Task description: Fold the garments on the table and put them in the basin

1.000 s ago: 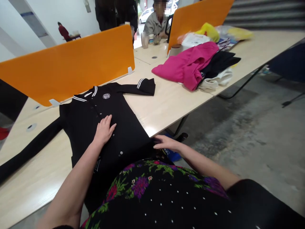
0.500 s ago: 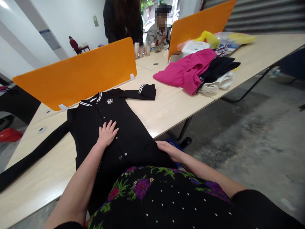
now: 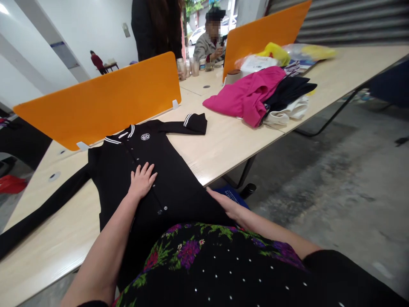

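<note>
Presently the black cardigan (image 3: 134,170) lies spread face-up on the table (image 3: 223,140), buttoned, both sleeves out, unfolded. Left hand (image 3: 140,181) rests flat on its front; right hand (image 3: 228,204) lies open-palmed at its hem.

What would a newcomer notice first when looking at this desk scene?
The black cardigan lies spread flat on the pale table, with the left hand flat on its button line and the right hand at its hem by the table edge. Behind it stands an orange divider, and a pink garment tops a pile farther right.
</note>
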`<state>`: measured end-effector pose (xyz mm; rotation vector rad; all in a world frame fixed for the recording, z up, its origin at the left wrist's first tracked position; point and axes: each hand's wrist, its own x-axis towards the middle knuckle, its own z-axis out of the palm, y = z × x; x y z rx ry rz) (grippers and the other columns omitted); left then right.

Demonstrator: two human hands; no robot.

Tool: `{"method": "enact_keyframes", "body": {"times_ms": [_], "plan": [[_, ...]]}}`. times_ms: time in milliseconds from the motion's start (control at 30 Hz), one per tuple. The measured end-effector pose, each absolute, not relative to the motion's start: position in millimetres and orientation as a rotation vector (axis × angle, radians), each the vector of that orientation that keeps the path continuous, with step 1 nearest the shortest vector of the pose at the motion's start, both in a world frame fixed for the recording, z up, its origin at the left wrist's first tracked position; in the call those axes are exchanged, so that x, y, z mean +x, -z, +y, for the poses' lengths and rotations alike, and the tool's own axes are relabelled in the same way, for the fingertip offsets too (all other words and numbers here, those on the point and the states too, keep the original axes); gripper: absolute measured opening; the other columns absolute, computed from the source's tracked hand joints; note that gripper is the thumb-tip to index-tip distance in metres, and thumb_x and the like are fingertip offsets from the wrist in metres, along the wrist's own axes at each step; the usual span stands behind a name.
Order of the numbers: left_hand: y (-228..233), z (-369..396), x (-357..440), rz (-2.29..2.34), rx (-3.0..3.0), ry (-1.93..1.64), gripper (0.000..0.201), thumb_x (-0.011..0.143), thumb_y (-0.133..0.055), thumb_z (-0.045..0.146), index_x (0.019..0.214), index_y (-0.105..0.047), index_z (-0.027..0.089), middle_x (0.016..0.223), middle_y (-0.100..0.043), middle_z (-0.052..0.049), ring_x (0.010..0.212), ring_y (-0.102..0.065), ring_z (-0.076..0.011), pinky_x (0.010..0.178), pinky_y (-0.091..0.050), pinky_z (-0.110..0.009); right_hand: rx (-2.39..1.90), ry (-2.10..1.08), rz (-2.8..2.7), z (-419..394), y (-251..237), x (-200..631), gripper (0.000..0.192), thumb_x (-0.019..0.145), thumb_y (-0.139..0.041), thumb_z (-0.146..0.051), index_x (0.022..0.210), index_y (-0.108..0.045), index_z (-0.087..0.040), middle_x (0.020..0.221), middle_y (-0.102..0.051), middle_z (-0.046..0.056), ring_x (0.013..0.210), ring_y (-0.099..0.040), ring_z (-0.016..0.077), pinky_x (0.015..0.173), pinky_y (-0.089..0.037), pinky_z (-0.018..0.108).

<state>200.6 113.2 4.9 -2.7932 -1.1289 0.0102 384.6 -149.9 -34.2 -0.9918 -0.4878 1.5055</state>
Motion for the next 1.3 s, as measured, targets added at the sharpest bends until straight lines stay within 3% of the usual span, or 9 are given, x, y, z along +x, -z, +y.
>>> {"method": "enact_keyframes", "body": {"times_ms": [267,500,600,767,900,1033,1133,1200,1300], "plan": [[-7.3,111.7,198.2,-1.128,-2.798,-0.047,0.056,0.096,-0.025,0.045,0.149,-0.029,0.025,0.157,-0.025,-0.005,0.142,-0.021,-0.0344,0.110,-0.026,-0.060,-1.067,-1.457,-0.714,-134.7,31.1,364.6,0.051,0.064,-0.073,-0.062,0.091,-0.072,-0.019,0.083,-0.071,0.003,0.084,-0.065,0.0221,0.087,-0.048,0.039],[-7.5,112.9,197.7,-1.118,-2.789,-0.068,0.057,0.096,-0.024,0.045,0.149,-0.027,0.026,0.158,-0.024,-0.005,0.142,-0.021,-0.0358,0.109,-0.027,-0.060,-1.622,-0.291,-0.977,-158.2,19.5,391.7,0.037,0.087,-0.052,-0.053,0.067,-0.062,-0.023,0.070,-0.061,0.004,0.070,-0.056,0.0202,0.072,-0.045,0.034],[-6.9,114.1,197.0,-1.108,-2.787,-0.067,0.056,0.096,-0.025,0.045,0.149,-0.028,0.027,0.157,-0.025,-0.005,0.142,-0.022,-0.0354,0.108,-0.028,-0.060,-1.692,-0.096,-0.958,-169.5,18.4,405.2,0.034,0.090,-0.046,-0.049,0.070,-0.060,-0.026,0.071,-0.060,0.005,0.069,-0.056,0.0212,0.072,-0.045,0.035],[-4.3,113.8,195.5,-1.113,-2.802,-0.031,0.055,0.095,-0.027,0.042,0.149,-0.029,0.028,0.157,-0.027,-0.004,0.142,-0.023,-0.0340,0.109,-0.026,-0.061,-1.515,-0.431,-1.003,-168.5,31.7,416.0,0.031,0.084,-0.056,-0.052,0.070,-0.060,-0.024,0.095,-0.065,0.007,0.092,-0.060,0.0239,0.084,-0.047,0.037],[-3.8,115.2,200.5,-1.155,-2.832,-0.003,0.054,0.095,-0.029,0.040,0.147,-0.031,0.026,0.156,-0.028,-0.004,0.143,-0.021,-0.0335,0.111,-0.023,-0.061,-1.367,-1.042,-0.982,-153.5,50.1,419.0,0.036,0.077,-0.062,-0.053,0.090,-0.066,-0.019,0.087,-0.069,0.005,0.085,-0.062,0.0233,0.077,-0.049,0.036],[-19.0,109.1,191.3,-1.226,-2.940,0.202,0.056,0.093,-0.039,0.041,0.143,-0.037,0.017,0.153,-0.033,-0.011,0.142,-0.026,-0.0290,0.113,-0.028,-0.051,-1.735,-0.879,-1.026,-143.4,63.2,422.6,0.036,0.069,-0.066,-0.052,0.085,-0.068,-0.019,0.081,-0.069,0.008,0.084,-0.063,0.0308,0.074,-0.047,0.041],[-36.8,76.7,156.8,-1.191,-2.903,0.701,0.041,0.092,-0.043,0.039,0.125,-0.052,0.017,0.135,-0.054,-0.011,0.129,-0.045,-0.0218,0.107,-0.038,-0.037,-1.973,-0.386,-1.173,-153.0,55.8,419.4,0.027,0.075,-0.062,-0.048,0.082,-0.066,-0.022,0.088,-0.069,0.011,0.090,-0.061,0.0331,0.078,-0.045,0.044],[-43.4,38.2,127.5,-1.190,-2.774,1.006,0.025,0.094,-0.043,0.037,0.104,-0.059,0.020,0.107,-0.065,-0.006,0.105,-0.060,-0.0174,0.095,-0.047,-0.031,-1.939,-0.111,-1.307,-162.3,42.9,411.7,0.022,0.084,-0.055,-0.043,0.082,-0.064,-0.023,0.088,-0.067,0.011,0.088,-0.061,0.0291,0.079,-0.043,0.042],[-38.0,-23.9,96.6,-1.206,-2.623,1.164,0.014,0.091,-0.051,0.030,0.081,-0.055,0.022,0.077,-0.060,-0.001,0.072,-0.059,-0.0139,0.072,-0.048,-0.027,-1.761,0.020,-1.528,-160.9,20.2,388.9,0.025,0.094,-0.044,-0.036,0.081,-0.061,-0.023,0.078,-0.064,0.008,0.076,-0.059,0.0216,0.073,-0.043,0.035]]}}
